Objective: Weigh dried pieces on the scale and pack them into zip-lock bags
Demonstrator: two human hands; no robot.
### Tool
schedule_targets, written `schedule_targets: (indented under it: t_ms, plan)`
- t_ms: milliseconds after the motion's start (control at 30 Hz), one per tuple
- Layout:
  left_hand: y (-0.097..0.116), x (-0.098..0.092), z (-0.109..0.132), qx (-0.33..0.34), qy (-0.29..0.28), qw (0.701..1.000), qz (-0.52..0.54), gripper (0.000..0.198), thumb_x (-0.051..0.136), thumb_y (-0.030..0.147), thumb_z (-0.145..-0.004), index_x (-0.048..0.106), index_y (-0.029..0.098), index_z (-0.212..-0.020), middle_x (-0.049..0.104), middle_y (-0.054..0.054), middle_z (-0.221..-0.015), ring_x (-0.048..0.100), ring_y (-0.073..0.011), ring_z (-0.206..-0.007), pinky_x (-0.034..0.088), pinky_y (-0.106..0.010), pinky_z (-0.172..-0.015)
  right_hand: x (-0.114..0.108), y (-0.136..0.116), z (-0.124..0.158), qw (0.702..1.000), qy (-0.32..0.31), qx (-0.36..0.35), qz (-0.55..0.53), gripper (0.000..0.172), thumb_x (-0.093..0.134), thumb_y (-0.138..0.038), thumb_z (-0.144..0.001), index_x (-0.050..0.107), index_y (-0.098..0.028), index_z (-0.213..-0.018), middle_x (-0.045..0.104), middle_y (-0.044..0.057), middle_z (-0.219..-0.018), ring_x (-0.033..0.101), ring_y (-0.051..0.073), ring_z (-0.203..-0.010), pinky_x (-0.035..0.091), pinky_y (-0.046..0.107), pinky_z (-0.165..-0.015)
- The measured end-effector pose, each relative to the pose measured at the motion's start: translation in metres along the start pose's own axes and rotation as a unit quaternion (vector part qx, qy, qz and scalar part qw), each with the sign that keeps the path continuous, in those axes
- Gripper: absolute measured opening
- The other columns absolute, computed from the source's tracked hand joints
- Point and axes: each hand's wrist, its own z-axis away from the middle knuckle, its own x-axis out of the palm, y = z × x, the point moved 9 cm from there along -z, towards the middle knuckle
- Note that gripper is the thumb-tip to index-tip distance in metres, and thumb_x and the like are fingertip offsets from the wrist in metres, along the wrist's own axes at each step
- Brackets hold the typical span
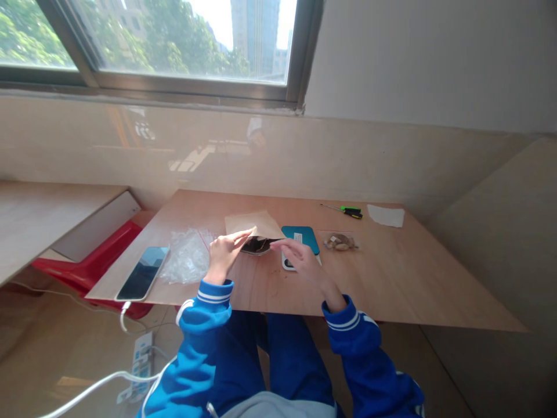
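A brown paper bag (252, 222) lies on the table with its mouth parted toward me, showing a dark inside. My left hand (223, 255) pinches the left edge of that mouth between thumb and fingers. At the right edge, my right hand (301, 258) has its fingers together, their tips on the bag's lip; the thumb is mostly hidden. Just behind the right hand lies a teal-topped digital scale (307, 237) with a white lower part, partly covered by the hand. To its right is a clear zip bag with brown pieces (342, 242).
Left of the bag lie crumpled clear plastic bags (185, 258) and a phone (143, 274) on a white cable. Screwdrivers (350, 210) and a white paper piece (386, 215) are at the back right. A red stool (93, 252) and a power strip (141, 366) stand below left.
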Motion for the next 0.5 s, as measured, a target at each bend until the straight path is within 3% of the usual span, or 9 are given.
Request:
schedule_targets:
  t_ms: [67,167,333,500]
  plan:
    - [0.01,-0.013,0.003,0.004,0.015,1.0,-0.027,0.029,0.055,0.043,-0.089,0.069,0.038,-0.114,0.076,-0.001,-0.101,0.072,-0.0238,-0.092,0.052,-0.028,-0.071,0.029,-0.031,-0.009,0.996,-0.043,-0.047,0.058,0.032,0.039,-0.019,-0.097,0.062,-0.021,-0.119,0.067,0.006,-0.121,0.061,0.017,-0.114,0.048,0.034,-0.1]
    - [0.016,-0.021,0.01,-0.012,0.029,0.998,-0.046,0.03,0.055,0.045,-0.089,0.069,0.038,-0.114,0.077,-0.001,-0.097,0.072,-0.0239,-0.089,0.05,-0.027,-0.066,0.055,-0.048,-0.023,0.968,-0.077,-0.083,0.222,0.038,0.037,-0.007,-0.094,0.059,-0.017,-0.123,0.061,0.01,-0.13,0.056,0.02,-0.122,0.045,0.037,-0.105]
    - [0.015,-0.019,0.021,-0.044,0.048,0.998,-0.014,0.029,0.054,0.046,-0.089,0.068,0.041,-0.113,0.076,0.002,-0.1,0.072,-0.023,-0.089,0.05,-0.028,-0.068,0.072,-0.038,-0.031,0.903,-0.116,-0.052,0.41,0.035,0.051,-0.013,-0.093,0.055,-0.008,-0.127,0.06,0.018,-0.13,0.058,0.029,-0.118,0.047,0.043,-0.102]
    - [0.017,-0.009,0.03,-0.065,0.045,0.996,0.033,0.029,0.054,0.05,-0.088,0.069,0.042,-0.112,0.076,0.004,-0.101,0.072,-0.0226,-0.089,0.051,-0.029,-0.072,0.069,-0.022,-0.031,0.905,-0.104,-0.003,0.412,0.033,0.061,-0.02,-0.088,0.06,-0.012,-0.12,0.063,0.019,-0.125,0.06,0.034,-0.113,0.049,0.049,-0.097]
